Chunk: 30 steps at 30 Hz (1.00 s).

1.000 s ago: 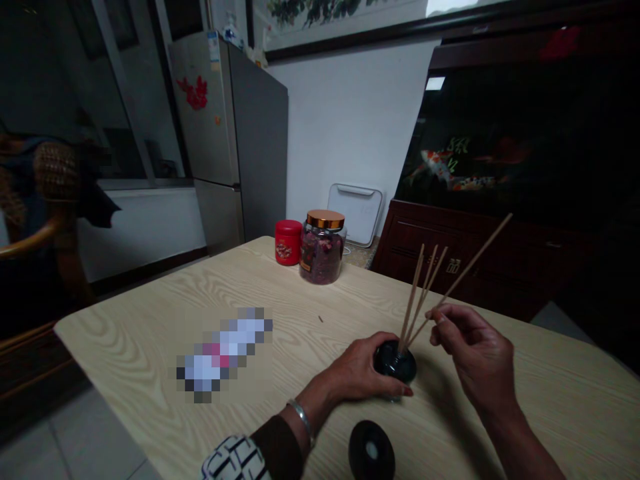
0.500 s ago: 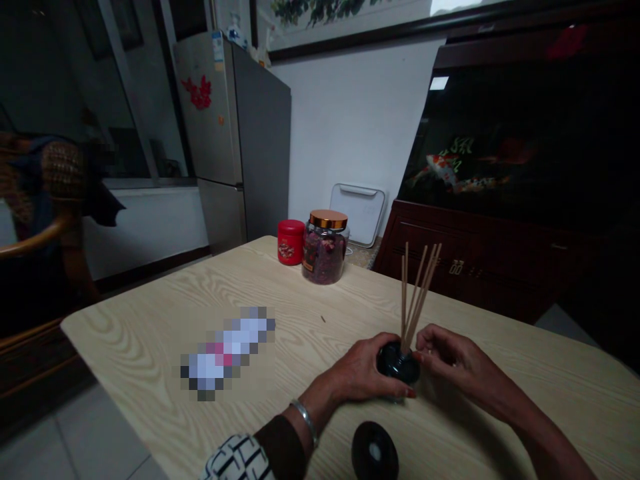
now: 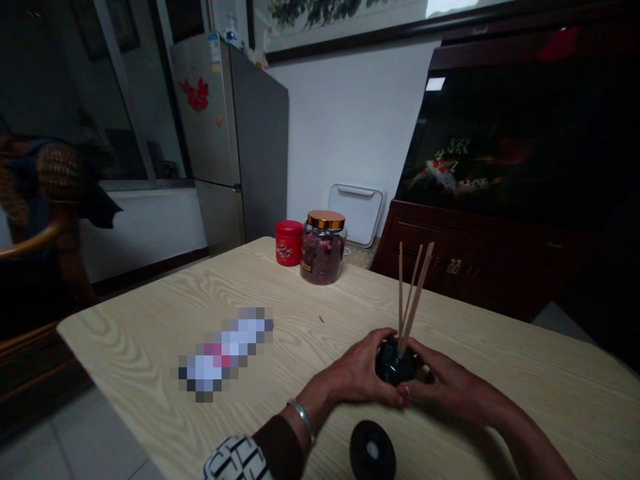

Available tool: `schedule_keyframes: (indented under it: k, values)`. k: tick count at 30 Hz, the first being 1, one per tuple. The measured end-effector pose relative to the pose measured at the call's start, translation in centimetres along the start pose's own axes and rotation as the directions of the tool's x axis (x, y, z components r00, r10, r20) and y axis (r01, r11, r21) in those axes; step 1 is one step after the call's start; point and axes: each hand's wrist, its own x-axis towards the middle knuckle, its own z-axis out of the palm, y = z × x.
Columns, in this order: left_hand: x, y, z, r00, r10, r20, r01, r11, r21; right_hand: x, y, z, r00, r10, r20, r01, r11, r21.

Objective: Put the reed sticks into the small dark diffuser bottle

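Note:
A dark, glossy reed diffuser bottle (image 3: 394, 365) stands on the wooden table, with several thin brown reed sticks (image 3: 413, 300) rising from its neck. My left hand (image 3: 363, 368) wraps round its left side, thumb nearest me. On the other side my right hand (image 3: 443, 380) curves about the bottle, and the two thumbs meet at the front. Both hands are closed on it, and some of the fingers behind it are hidden. Close to me on the tabletop lies a black oval object (image 3: 373, 451) with a pale spot in its middle.
Toward the far edge of the table (image 3: 165, 300) stand a red canister (image 3: 289, 243) and a clear jar (image 3: 321, 257) of dried flowers with a copper-coloured lid. A pixelated long object (image 3: 227, 353) lies at left. Beyond are a fridge (image 3: 263, 147) and a fish tank (image 3: 480, 153).
My right hand has moved in from beside the sticks and closed round the right side of the bottle. The left hand keeps its hold. The view has shifted slightly.

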Motion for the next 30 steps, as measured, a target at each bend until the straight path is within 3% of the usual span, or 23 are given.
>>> schedule_keyframes:
  k: [6,10,15,20,24,27,30]
  values:
    - [0.0,-1.0,-0.5,0.999,-0.020,0.049,0.017,0.998,0.061,0.7,0.1,0.8,0.998,-0.049,-0.027,0.049,0.999,-0.009]
    - [-0.1,-0.9,-0.8,0.999,-0.051,0.013,0.050,0.998,0.038,1.5,0.8,1.2,0.985,-0.035,-0.170,0.018,0.995,-0.102]
    - [-0.1,-0.9,-0.6,0.994,-0.060,-0.087,0.061,0.998,0.020,3.1,4.5,1.2,0.866,-0.005,-0.500,-0.105,0.976,-0.191]
    - [0.1,-1.2,-0.3,0.985,-0.074,-0.155,0.073,0.997,-0.014,4.3,6.8,1.0,0.759,-0.014,-0.650,-0.193,0.950,-0.245]
    - [0.2,-1.3,-0.2,0.982,-0.081,-0.169,0.081,0.997,-0.004,4.5,7.4,1.0,0.762,0.046,-0.646,-0.190,0.970,-0.154]
    - [0.4,-1.5,-0.1,0.983,-0.066,-0.171,0.068,0.998,0.003,4.3,8.2,1.0,0.768,0.081,-0.635,-0.089,0.996,0.020]
    - [0.6,-2.0,-0.1,0.983,-0.084,-0.161,0.082,0.996,-0.018,4.0,8.7,0.9,0.708,0.139,-0.692,-0.001,0.981,0.196]
